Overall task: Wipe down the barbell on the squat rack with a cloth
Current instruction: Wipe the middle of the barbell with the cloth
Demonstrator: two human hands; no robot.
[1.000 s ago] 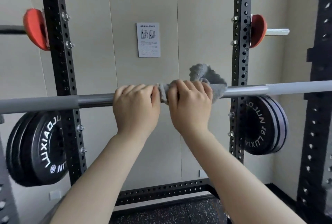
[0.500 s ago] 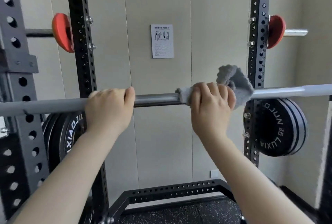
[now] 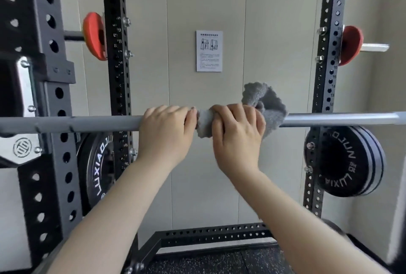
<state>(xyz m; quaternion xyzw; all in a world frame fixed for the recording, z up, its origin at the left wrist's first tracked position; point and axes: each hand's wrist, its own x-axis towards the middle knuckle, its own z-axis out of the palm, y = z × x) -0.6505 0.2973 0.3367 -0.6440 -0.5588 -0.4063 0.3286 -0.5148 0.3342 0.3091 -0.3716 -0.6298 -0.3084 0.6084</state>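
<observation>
Since half a second ago the left hand [image 3: 165, 135] has slid rightward along the barbell [image 3: 72, 123] and now sits just beside the right hand [image 3: 238, 136], the two nearly touching where before a bare stretch of bar lay between them; the view has also shifted, so the near left upright [image 3: 50, 119] looms larger. That left hand curls over the bar from above, fingers wrapped round the bare steel. Its neighbour grips the grey cloth [image 3: 267, 102] round the bar, fingers folded over the fabric; one bunched end pokes out on the left between both hands, and a larger fluffy flap stands up and to the right above the knuckles. Running level across the squat rack at about chest height, the barbell passes in front of the rear left upright [image 3: 114, 54] and the rear right upright [image 3: 329, 54]. Black LUXIAOJUN weight plates hang on pegs below the bar, one stack at the left [image 3: 96, 170] and one at the right [image 3: 345, 161]. Red plates [image 3: 93, 36] sit on higher pegs on both sides. A printed instruction sheet [image 3: 209, 50] is stuck to the pale wall behind.
</observation>
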